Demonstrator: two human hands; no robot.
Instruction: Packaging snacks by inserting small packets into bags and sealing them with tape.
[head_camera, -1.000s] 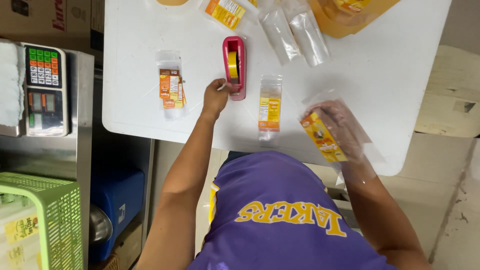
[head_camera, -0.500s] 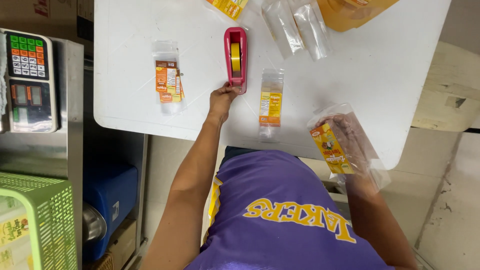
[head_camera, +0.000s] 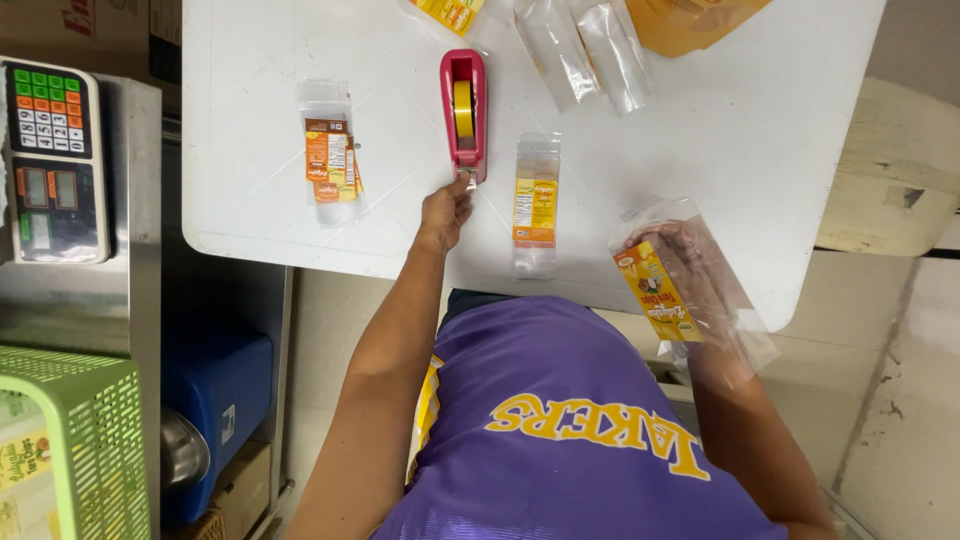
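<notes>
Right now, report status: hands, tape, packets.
Left hand at the red tape dispenser, fingers on its near end. Right hand inside a clear bag, holding a yellow packet. Nothing between them.

head | overhead; faces straight down | near white table (head_camera: 300, 60)

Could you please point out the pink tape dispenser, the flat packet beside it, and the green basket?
pink tape dispenser (head_camera: 465, 115), head view, yellow roll.
flat packet (head_camera: 536, 205), head view, printed label.
green basket (head_camera: 85, 440), head view, mesh wall.
</notes>
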